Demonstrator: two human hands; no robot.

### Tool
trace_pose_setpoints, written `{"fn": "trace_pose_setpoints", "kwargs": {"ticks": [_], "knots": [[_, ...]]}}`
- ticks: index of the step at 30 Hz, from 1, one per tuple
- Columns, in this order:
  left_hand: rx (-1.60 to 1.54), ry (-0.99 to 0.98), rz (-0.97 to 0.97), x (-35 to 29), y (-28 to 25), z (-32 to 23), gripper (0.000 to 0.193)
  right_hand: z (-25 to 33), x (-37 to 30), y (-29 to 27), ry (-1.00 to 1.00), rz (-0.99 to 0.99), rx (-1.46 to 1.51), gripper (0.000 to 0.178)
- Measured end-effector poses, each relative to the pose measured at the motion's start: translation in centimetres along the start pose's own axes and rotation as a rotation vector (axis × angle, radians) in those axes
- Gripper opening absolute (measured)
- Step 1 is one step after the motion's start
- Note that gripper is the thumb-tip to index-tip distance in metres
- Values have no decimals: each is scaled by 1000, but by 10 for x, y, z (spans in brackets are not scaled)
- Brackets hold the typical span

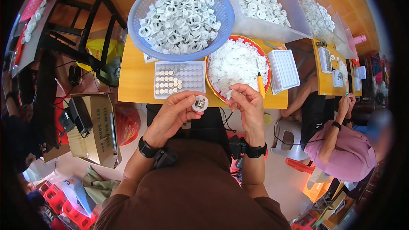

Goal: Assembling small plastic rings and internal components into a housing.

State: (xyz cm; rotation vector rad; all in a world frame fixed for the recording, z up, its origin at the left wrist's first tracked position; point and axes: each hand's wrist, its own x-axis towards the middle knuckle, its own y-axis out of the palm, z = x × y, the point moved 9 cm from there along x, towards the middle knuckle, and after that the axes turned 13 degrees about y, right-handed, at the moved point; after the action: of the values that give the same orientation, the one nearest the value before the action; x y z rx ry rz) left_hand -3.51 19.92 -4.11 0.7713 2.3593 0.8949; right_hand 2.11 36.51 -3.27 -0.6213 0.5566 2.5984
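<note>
My left hand (172, 110) pinches a small round white plastic housing (200, 103) with metal parts showing inside it. To its right, my right hand (248, 107) grips a small white plastic piece (229, 94) between thumb and fingers. The two parts are apart, just off the table's near edge. Beyond my left hand is a white tray (193, 86) with round pockets; silver button cells (164, 85) fill several on its left. Past my right hand stands a red-rimmed round dish (269, 70) heaped with small white pieces (232, 66). A yellow-handled screwdriver (260, 83) lies on the heap.
A blue plastic basket (133, 27) of white housings and a clear bin (272, 30) of white parts stand at the back. Stacked white trays (286, 70) sit at the right. A person in pink (341, 153) works at another table. A cardboard box (91, 127) stands at the left.
</note>
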Motion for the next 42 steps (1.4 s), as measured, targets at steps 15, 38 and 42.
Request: {"fn": "trace_pose_setpoints", "kwargs": {"ticks": [15, 38, 42], "knots": [[-11, -17, 23, 1, 0, 1, 28, 7, -7, 32, -22, 95, 35, 12], [-18, -2, 67, 3, 5, -5, 26, 20, -21, 39, -109, 56, 42, 19], [18, 9, 64, 3, 4, -4, 26, 26, -26, 49, -253, 36, -172, 17]]}}
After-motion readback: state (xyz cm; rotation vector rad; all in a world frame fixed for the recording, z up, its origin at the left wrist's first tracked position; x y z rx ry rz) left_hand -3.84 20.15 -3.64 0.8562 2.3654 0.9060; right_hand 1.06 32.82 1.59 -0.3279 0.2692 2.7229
